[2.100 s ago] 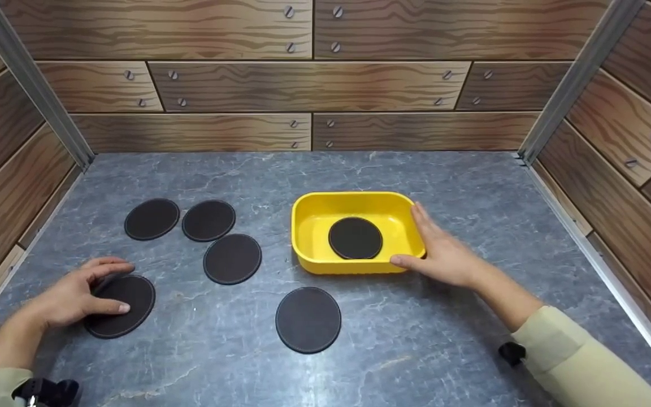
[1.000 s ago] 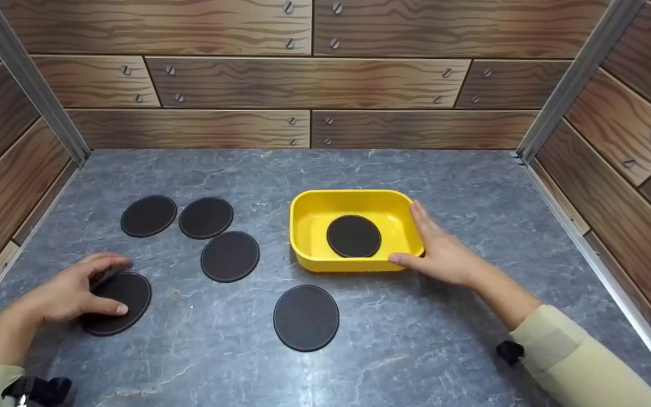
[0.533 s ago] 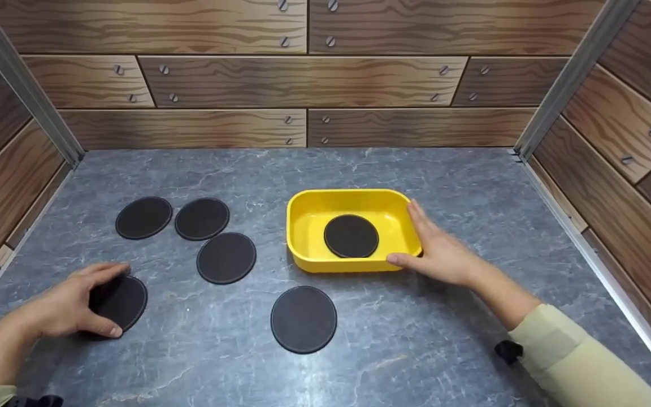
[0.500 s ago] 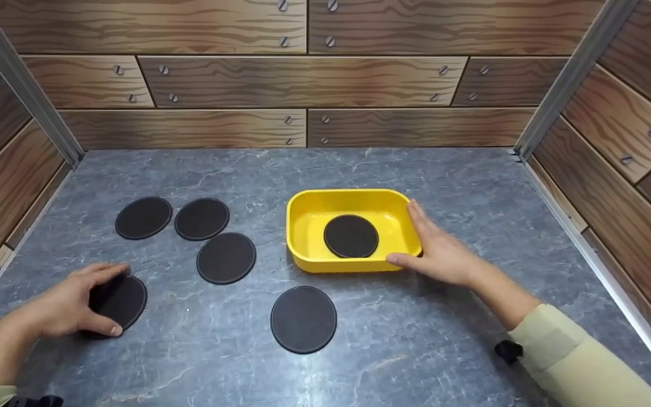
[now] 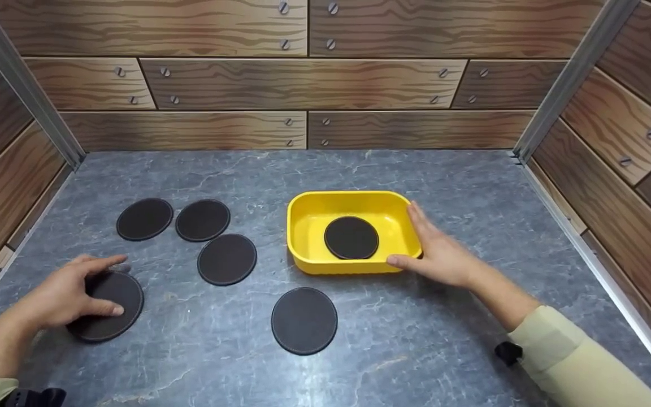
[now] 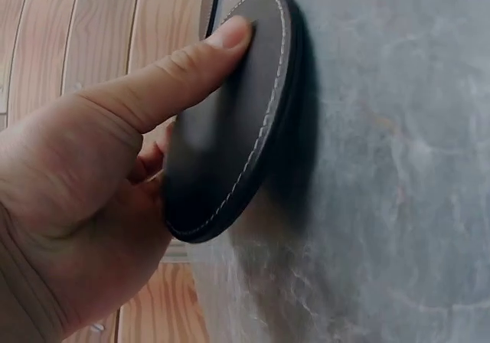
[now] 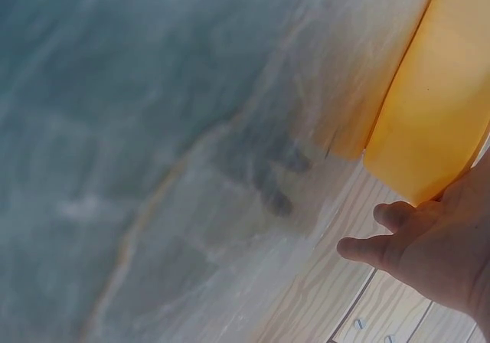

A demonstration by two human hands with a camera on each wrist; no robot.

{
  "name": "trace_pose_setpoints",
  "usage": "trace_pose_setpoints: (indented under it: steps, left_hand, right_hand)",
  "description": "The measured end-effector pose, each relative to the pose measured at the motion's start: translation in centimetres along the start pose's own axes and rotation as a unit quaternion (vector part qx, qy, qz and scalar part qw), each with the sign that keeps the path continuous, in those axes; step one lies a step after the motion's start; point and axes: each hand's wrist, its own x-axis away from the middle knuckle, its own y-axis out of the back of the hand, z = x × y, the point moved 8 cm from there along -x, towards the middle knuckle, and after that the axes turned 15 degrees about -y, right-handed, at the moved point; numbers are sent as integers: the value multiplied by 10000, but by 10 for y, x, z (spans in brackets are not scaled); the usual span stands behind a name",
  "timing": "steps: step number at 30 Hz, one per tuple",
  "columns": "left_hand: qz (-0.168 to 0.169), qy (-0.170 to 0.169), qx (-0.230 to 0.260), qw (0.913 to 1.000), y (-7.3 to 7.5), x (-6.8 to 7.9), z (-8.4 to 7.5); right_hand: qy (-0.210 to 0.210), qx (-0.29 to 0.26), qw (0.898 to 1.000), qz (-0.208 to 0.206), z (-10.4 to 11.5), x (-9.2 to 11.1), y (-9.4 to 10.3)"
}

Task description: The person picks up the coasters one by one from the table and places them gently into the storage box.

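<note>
My left hand point(image 5: 65, 291) pinches a round black coaster point(image 6: 222, 136) at the table's front left. Its thumb lies on the stitched top face; the other fingers are mostly hidden behind the coaster. In the left wrist view the coaster is tilted, with a dark shadow along its edge. At right, my right hand point(image 5: 444, 254) holds the right end of a yellow plastic bin point(image 5: 354, 267), thumb at the front rim and fingers along the end wall. Another black coaster point(image 5: 351, 237) lies inside the bin. Two fingers point(image 7: 367, 249) extend beyond the yellow wall in the right wrist view.
Three coasters lie grouped at back left: one far left point(image 5: 144, 219), one beside it point(image 5: 203, 220), and one nearer point(image 5: 227, 259). A further coaster point(image 5: 304, 321) lies in front of the bin. Wood-patterned walls point(image 5: 308, 85) enclose the grey marbled table point(image 5: 416, 356).
My left thumb has moved from the coaster's near edge onto its top face, and the index finger has straightened. That coaster has shifted slightly left. The right hand stays at the bin.
</note>
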Motion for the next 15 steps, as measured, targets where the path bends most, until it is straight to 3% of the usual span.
trace_pose_setpoints:
  steps: [7, 11, 15]
  left_hand:
    - [-351, 104, 570, 9977, 13, -7, -2]
    - [-621, 283, 922, 9934, 20, -15, -9]
    - [-1093, 261, 956, 9891, 31, -25, -23]
  right_hand:
    - [60, -20, 10000, -16, 1, 0, -1]
    - [70, -5, 10000, -31, 0, -1, -1]
    - [33, -17, 10000, -25, 0, -1, -1]
